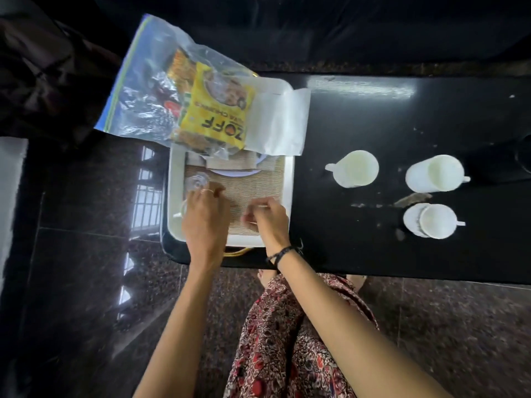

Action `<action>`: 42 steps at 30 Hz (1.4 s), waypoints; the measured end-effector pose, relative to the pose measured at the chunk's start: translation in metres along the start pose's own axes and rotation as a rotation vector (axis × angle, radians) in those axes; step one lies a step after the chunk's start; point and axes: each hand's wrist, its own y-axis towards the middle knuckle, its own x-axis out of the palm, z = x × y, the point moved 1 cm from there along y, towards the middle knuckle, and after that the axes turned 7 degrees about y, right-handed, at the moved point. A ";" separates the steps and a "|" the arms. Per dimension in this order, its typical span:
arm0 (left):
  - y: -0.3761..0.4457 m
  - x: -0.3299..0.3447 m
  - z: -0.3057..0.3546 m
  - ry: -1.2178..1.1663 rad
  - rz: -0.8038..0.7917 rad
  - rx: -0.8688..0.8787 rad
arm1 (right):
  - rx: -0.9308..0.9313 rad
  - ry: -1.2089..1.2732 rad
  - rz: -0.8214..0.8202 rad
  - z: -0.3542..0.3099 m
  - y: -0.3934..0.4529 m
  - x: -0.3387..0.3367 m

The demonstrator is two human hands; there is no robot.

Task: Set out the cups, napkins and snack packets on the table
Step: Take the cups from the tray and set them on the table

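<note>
Both hands, left hand and right hand, half-curled, we judge reaching into the tray for remaining items; grip contents indiscernible.

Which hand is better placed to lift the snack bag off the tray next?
Probably the left hand. It lies on the tray's left side, below the snack bag, which hangs off the far left corner. The right hand sits farther right.

Both forearms are bare, with no sleeves in view. The left hand wears a thin ring on one finger. A dark braided wristband circles the right hand's wrist. The garment below is red floral-patterned fabric.
</note>
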 end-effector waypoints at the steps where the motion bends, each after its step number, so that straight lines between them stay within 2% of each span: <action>1: 0.012 -0.005 -0.013 0.044 0.038 -0.025 | 0.043 -0.001 0.001 0.005 0.007 0.011; 3: 0.034 -0.012 -0.038 0.109 0.032 -0.126 | 0.106 -0.077 0.013 0.014 0.018 0.029; 6: 0.056 -0.009 -0.070 0.206 -0.173 -0.286 | 0.169 -0.280 0.000 0.018 0.025 0.049; 9: 0.064 -0.002 -0.082 0.214 -0.327 -0.324 | 0.216 -0.342 -0.036 0.018 0.028 0.064; 14: 0.063 0.008 -0.075 0.233 -0.346 -0.346 | 0.274 -0.334 -0.028 0.023 0.035 0.086; 17: 0.055 0.015 -0.068 0.214 -0.329 -0.328 | 0.354 -0.231 -0.024 0.021 0.038 0.089; 23: 0.038 0.015 -0.043 0.176 -0.272 -0.256 | 0.387 -0.110 -0.100 0.019 0.031 0.061; 26: 0.031 0.015 -0.034 0.059 -0.215 -0.166 | 0.325 -0.037 -0.145 0.016 0.022 0.033; 28: 0.029 0.017 -0.026 -0.140 -0.251 -0.186 | 0.249 0.026 -0.152 0.011 0.016 0.012; 32: 0.020 0.020 0.002 -0.518 -0.502 -0.359 | 0.100 0.141 -0.134 -0.003 0.003 -0.037; 34: 0.011 0.022 0.020 -0.662 -0.671 -0.377 | 0.011 0.158 -0.129 -0.009 -0.002 -0.066; 36: -0.001 0.021 0.041 -0.696 -0.777 -0.291 | -0.065 0.155 -0.160 -0.016 -0.006 -0.096; 42: -0.031 0.044 0.080 -0.686 -0.825 -0.065 | -0.224 -0.086 -0.318 -0.037 -0.020 -0.178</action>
